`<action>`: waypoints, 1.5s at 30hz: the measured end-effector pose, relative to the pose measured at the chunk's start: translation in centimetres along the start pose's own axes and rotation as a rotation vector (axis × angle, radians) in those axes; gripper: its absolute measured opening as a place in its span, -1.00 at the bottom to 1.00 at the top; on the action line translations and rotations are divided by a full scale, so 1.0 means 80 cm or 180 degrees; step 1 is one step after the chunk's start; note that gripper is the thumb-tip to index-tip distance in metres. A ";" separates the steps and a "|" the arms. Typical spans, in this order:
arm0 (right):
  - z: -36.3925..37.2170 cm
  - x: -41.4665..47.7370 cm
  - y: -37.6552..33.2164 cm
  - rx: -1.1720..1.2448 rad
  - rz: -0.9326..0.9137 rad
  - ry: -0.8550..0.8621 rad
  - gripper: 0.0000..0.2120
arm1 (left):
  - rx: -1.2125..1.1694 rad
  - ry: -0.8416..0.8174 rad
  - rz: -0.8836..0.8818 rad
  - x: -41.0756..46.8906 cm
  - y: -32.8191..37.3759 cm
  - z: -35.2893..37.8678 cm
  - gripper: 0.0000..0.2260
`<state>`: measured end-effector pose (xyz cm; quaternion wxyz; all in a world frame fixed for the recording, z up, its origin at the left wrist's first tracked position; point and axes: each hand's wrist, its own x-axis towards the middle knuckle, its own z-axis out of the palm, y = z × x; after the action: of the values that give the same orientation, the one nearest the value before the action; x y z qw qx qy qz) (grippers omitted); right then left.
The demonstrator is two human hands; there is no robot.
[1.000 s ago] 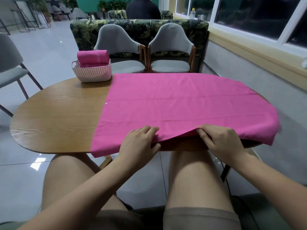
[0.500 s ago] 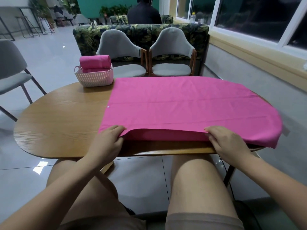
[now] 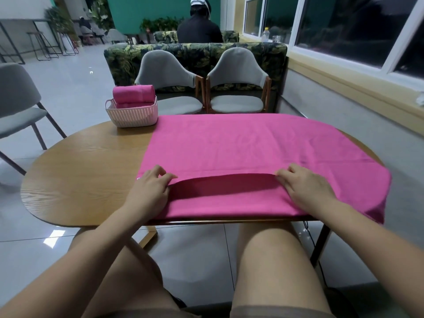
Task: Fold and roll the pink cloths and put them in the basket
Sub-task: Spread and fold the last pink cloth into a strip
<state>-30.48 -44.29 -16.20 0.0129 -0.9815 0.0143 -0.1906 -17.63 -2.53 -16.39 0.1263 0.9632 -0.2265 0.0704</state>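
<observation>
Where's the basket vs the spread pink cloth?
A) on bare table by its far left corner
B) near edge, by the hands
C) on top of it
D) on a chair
A: the basket stands on bare wood of the table, beside the pink cloth's far left corner.
</observation>
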 end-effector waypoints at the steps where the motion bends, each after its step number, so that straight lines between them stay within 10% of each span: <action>1: 0.008 0.003 0.002 -0.0013 -0.0064 -0.0009 -0.71 | 0.0037 0.0015 0.0032 0.003 -0.003 0.005 -0.65; 28: -0.015 -0.090 -0.015 0.0764 -0.0067 -0.0303 -0.58 | 0.0119 -0.0368 0.0105 -0.099 -0.008 -0.011 -0.39; 36: -0.016 -0.009 -0.015 0.0838 -0.0053 0.0118 -0.58 | -0.0563 -0.0224 0.0279 -0.008 -0.012 -0.032 -0.53; 45: 0.044 0.065 0.004 0.0108 0.0422 -0.0600 -0.64 | -0.0429 -0.0354 -0.0046 0.063 -0.027 0.015 -0.54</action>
<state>-24.36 -44.69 -17.55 0.0434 -0.9916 0.0746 -0.0964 -12.07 -3.14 -17.01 0.1787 0.9565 -0.2305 0.0005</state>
